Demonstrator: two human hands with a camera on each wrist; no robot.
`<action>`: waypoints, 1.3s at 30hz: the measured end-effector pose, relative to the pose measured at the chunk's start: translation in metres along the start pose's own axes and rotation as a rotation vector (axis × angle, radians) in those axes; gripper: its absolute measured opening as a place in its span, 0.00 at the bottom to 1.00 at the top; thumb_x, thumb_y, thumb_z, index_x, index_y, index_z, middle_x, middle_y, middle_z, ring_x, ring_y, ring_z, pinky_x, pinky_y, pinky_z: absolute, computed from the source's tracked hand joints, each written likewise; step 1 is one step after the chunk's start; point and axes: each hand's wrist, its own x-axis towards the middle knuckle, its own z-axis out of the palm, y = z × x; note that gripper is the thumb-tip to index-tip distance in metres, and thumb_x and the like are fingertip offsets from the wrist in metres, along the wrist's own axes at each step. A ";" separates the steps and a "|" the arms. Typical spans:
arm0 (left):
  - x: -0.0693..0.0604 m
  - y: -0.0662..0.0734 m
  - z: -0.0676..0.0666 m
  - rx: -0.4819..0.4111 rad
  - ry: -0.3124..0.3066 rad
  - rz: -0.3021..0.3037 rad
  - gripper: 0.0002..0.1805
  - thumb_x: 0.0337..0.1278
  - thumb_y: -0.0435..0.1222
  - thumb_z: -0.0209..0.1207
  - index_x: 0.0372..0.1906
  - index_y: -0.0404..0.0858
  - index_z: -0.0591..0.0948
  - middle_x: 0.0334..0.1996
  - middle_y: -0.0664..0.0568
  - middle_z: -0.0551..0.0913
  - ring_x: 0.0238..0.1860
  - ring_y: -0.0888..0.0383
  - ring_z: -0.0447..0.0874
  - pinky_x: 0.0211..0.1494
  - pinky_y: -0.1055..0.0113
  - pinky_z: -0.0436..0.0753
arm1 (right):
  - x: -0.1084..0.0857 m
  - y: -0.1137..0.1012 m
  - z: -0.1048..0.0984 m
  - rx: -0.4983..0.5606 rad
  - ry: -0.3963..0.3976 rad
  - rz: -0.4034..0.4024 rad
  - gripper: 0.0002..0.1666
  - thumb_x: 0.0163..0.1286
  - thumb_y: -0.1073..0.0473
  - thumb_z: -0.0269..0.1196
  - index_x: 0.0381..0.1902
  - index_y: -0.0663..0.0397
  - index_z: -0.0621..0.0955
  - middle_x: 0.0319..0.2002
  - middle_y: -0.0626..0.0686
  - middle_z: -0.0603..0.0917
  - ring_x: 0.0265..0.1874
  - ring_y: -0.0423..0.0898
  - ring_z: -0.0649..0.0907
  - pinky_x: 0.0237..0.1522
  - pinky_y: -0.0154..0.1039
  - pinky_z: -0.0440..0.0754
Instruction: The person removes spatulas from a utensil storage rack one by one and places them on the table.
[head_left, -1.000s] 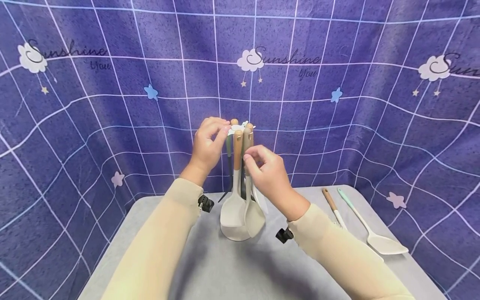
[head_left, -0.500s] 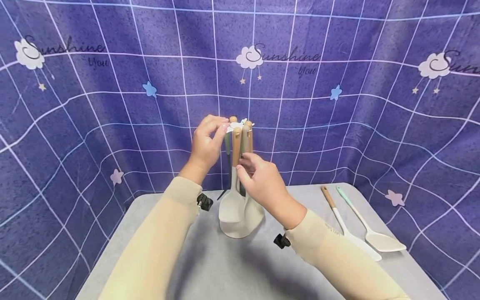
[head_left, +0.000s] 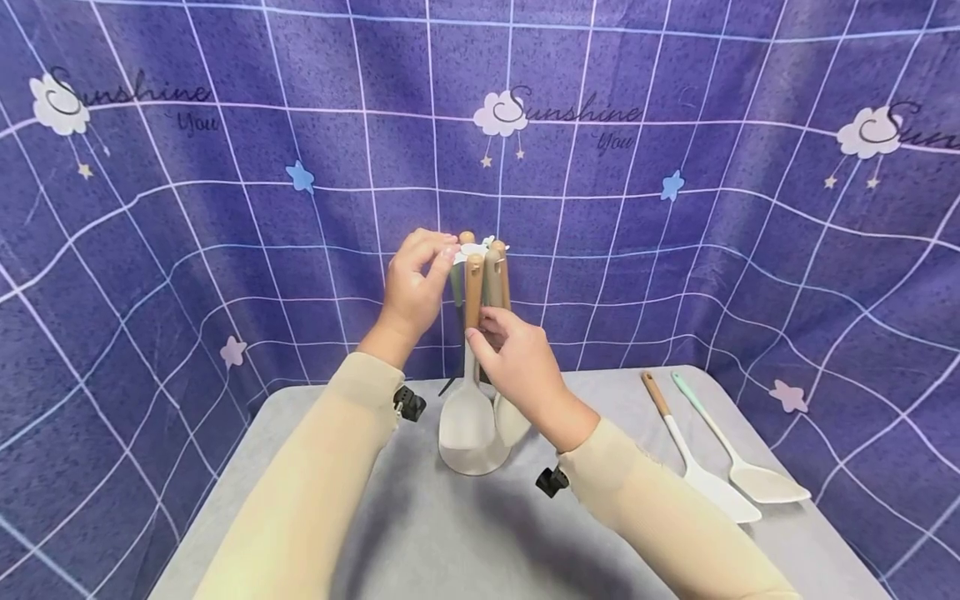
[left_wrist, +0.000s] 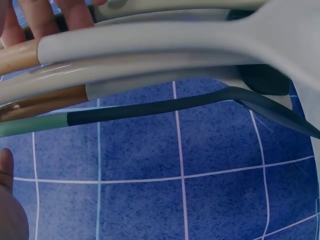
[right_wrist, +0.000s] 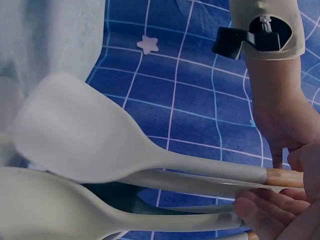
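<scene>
At the middle of the table, a rotating utensil rack (head_left: 467,250) with a white top carries several hanging kitchen tools. My left hand (head_left: 411,283) holds the edge of that top between thumb and fingers. In front hangs a pale turner (head_left: 468,412) with a wooden handle. My right hand (head_left: 517,354) has its thumb before the lower handle and its fingers behind, pinching it. Those fingers also lie close to a grey-handled utensil (head_left: 493,279), with a beige bowl-like end (right_wrist: 45,210). In the left wrist view, a dark utensil with a green handle (left_wrist: 45,124) hangs nearest.
Two more turners lie on the right of the grey table (head_left: 442,542): one with a wooden handle (head_left: 657,396) and a white blade, one with a mint handle (head_left: 690,392). A blue gridded curtain (head_left: 585,208) surrounds the table's back and sides.
My right hand has left the grey-handled utensil and shifted down and left to the wooden-handled turner. The hanging tools have turned slightly. My left hand stays at the rack's top.
</scene>
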 end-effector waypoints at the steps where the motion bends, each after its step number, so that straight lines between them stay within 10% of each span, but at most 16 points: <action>1: 0.000 0.001 0.000 -0.001 0.001 -0.002 0.15 0.79 0.37 0.61 0.46 0.31 0.93 0.54 0.35 0.92 0.62 0.39 0.87 0.74 0.51 0.83 | 0.000 0.000 0.000 0.003 0.009 0.001 0.28 0.84 0.51 0.69 0.72 0.64 0.83 0.59 0.62 0.95 0.54 0.55 0.97 0.59 0.52 0.96; 25: 0.002 0.005 0.003 -0.016 0.014 -0.017 0.15 0.79 0.37 0.61 0.44 0.29 0.92 0.52 0.34 0.92 0.61 0.39 0.87 0.74 0.52 0.83 | 0.004 0.011 0.003 0.150 0.032 0.008 0.26 0.84 0.57 0.70 0.70 0.68 0.85 0.50 0.62 0.97 0.51 0.56 0.97 0.61 0.55 0.95; 39: 0.001 0.003 0.002 0.011 -0.001 -0.030 0.15 0.79 0.37 0.60 0.45 0.30 0.92 0.54 0.35 0.92 0.62 0.41 0.87 0.73 0.54 0.85 | 0.004 0.009 0.003 0.218 0.028 -0.008 0.23 0.83 0.61 0.70 0.69 0.69 0.85 0.47 0.63 0.97 0.35 0.56 0.97 0.41 0.41 0.97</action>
